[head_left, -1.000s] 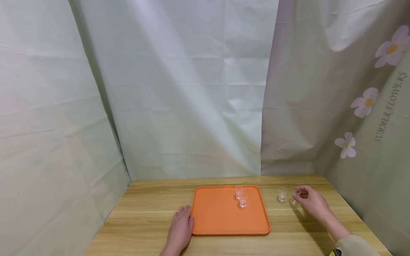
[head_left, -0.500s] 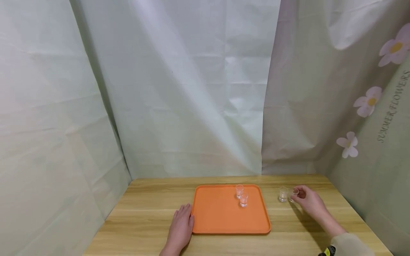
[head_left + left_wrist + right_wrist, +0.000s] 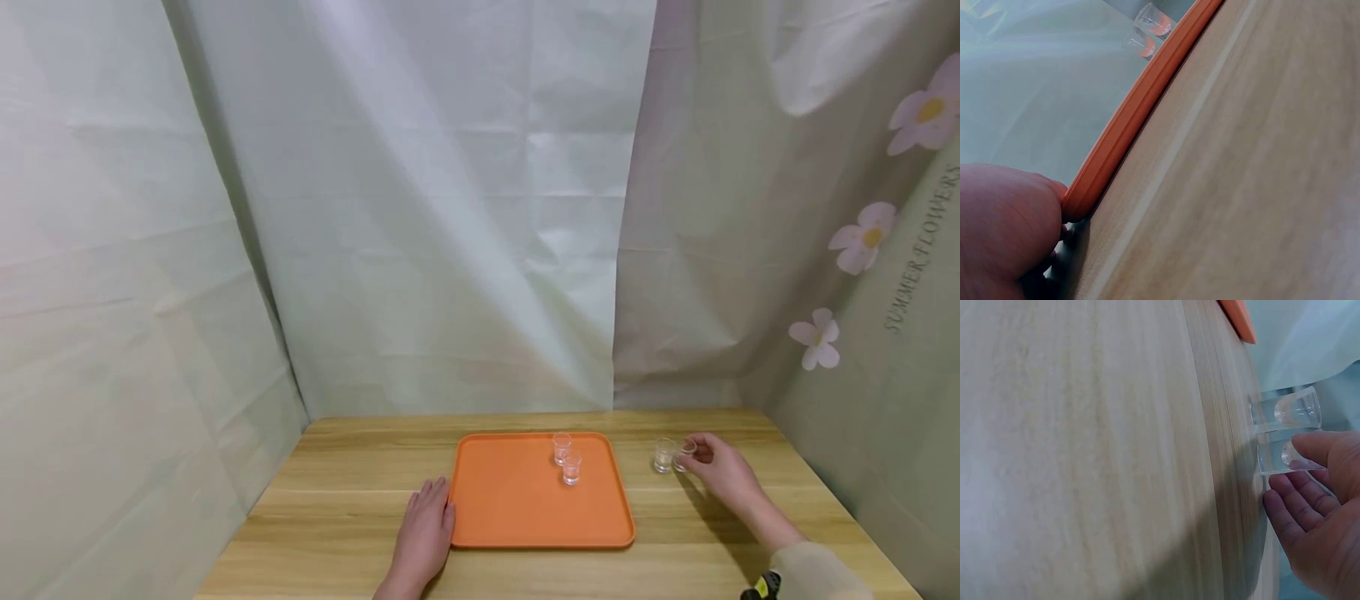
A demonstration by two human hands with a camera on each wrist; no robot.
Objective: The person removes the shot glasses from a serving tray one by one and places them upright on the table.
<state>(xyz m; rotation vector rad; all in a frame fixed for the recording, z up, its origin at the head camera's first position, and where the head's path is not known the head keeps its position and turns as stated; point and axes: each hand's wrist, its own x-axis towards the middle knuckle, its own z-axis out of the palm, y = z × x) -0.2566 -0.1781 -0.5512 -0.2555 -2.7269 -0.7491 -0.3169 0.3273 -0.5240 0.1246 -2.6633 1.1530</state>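
Observation:
An orange tray [image 3: 525, 508] lies on the table, with two clear shot glasses standing near its back right, the rear glass [image 3: 562, 448] and the front glass [image 3: 572, 468]. My left hand [image 3: 423, 533] rests at the tray's left edge, fingers straight and the thumb side against the rim [image 3: 1116, 137]. Right of the tray my right hand [image 3: 723, 475] pinches a shot glass [image 3: 1277, 453] between thumb and fingers. That glass stands upright on the table, close beside another clear shot glass [image 3: 663, 456]; I cannot tell whether the two touch.
The wooden table [image 3: 345, 500] runs back to a pale cloth curtain [image 3: 450, 292]. More cloth, printed with flowers, hangs along the right side [image 3: 900, 400]. The tray's corner [image 3: 1238, 319] shows beyond the glasses in the right wrist view.
My right hand has shifted left with its shot glass, narrowing the gap to the neighbouring glass. The left hand and the tray stay in place; the head view has shifted slightly.

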